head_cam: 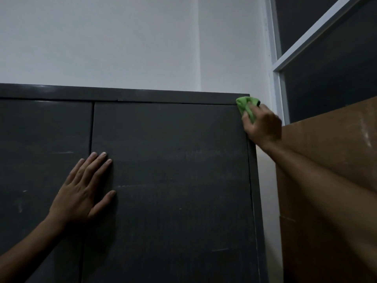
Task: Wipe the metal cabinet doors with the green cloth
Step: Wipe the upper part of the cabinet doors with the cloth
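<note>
Cabinet [142, 94]: a dark grey metal cabinet fills the lower left and centre of the frame, seen from below, with its top edge running across the middle.
Left door [40, 150]: at the left of the frame, shut, with a few pale scuff marks.
Right door [173, 170]: in the centre, shut, meeting the left door at a narrow vertical seam; faint dusty streaks cross it.
Left hand [81, 190]: your left hand lies flat on the right door, just right of the seam, in the lower left of the frame. Its fingers [98, 160] are straight and spread, pointing up and to the right, with the thumb out to the side. It holds nothing.
Right hand [263, 127]: your right hand is raised to the cabinet's upper right corner, right of centre in the frame, with the forearm running down to the lower right. Its fingers are curled around the cloth and press it to the corner.
Cloth [244, 105]: a bright green cloth, bunched up in your right hand, touching the top right corner of the right door and the cabinet's edge.
Wall [122, 37]: pale and plain, above and behind the cabinet.
Window [326, 68]: dark panes in a white frame, upper right.
Board [336, 150]: a brown panel at the right, behind your right forearm.
</note>
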Demonstrator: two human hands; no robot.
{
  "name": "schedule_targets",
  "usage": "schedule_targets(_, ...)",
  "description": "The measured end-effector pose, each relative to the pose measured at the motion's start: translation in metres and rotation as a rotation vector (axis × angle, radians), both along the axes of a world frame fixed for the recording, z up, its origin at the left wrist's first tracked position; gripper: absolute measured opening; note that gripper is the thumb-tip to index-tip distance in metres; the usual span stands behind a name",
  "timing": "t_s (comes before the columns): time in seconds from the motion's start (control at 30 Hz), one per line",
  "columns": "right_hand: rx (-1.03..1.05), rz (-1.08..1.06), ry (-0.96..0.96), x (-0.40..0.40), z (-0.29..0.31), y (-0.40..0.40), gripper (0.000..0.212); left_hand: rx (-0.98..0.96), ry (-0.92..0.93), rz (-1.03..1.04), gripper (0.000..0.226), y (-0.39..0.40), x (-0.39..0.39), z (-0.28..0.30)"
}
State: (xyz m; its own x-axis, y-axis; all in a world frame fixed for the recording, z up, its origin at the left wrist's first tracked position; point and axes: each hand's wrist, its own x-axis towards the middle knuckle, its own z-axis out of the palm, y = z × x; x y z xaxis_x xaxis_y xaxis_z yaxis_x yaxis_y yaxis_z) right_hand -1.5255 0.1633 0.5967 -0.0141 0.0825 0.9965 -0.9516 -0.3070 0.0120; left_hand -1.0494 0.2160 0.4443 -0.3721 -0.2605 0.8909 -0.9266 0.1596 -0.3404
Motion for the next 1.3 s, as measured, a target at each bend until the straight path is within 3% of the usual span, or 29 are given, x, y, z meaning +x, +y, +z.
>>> schedule_targets(0.1, -0.005, 0.049, -0.173, 0.035, 0.024, 0.0, 0.036, -0.004, -0.001, 0.01, 0.084, 0.0, 0.0, 0.0)
schedule_targets(0.2, -0.009, 0.11, 0.127, 0.056, 0.002, 0.001, 0.043, -0.007, 0.006, 0.002, 0.084, 0.002, 0.001, -0.001)
schedule_targets(0.3, -0.028, 0.037, 0.422, 0.023, -0.019, 0.001, 0.049, -0.009, 0.004, 0.0, 0.084, 0.001, 0.0, -0.001)
schedule_targets(0.37, -0.058, -0.015, 0.343, 0.009, -0.008, 0.0, 0.048, -0.012, 0.005, -0.001, 0.084, 0.002, -0.001, -0.001)
schedule_targets(0.47, -0.054, 0.054, 0.001, 0.023, 0.01, -0.004, 0.041, -0.006, 0.01, 0.001, 0.085, 0.002, -0.001, -0.001)
schedule_targets(0.5, -0.044, 0.085, -0.028, 0.034, 0.008, -0.005, 0.041, -0.001, 0.01, 0.003, 0.085, 0.002, 0.0, 0.0)
schedule_targets(0.63, -0.095, -0.015, 0.333, 0.033, -0.016, -0.005, 0.042, 0.006, 0.008, -0.003, 0.085, 0.003, 0.0, 0.001)
schedule_targets(0.7, -0.148, -0.101, 0.414, 0.021, -0.015, -0.005, 0.04, 0.001, 0.006, -0.004, 0.084, 0.004, -0.001, 0.0)
schedule_targets(0.8, -0.2, -0.077, 0.419, 0.022, -0.013, -0.007, 0.038, -0.006, 0.0, 0.006, 0.084, 0.003, 0.0, -0.001)
schedule_targets(0.93, -0.155, 0.095, 0.336, 0.025, -0.022, -0.01, 0.054, -0.01, 0.005, 0.007, 0.084, 0.001, 0.001, -0.001)
schedule_targets(1.07, -0.194, 0.172, 0.248, 0.024, -0.019, -0.004, 0.046, -0.041, 0.006, -0.018, 0.083, 0.0, 0.001, -0.001)
schedule_targets(1.3, -0.239, -0.003, 0.381, 0.021, -0.013, -0.017, 0.039, -0.059, 0.003, -0.018, 0.084, -0.003, 0.0, -0.001)
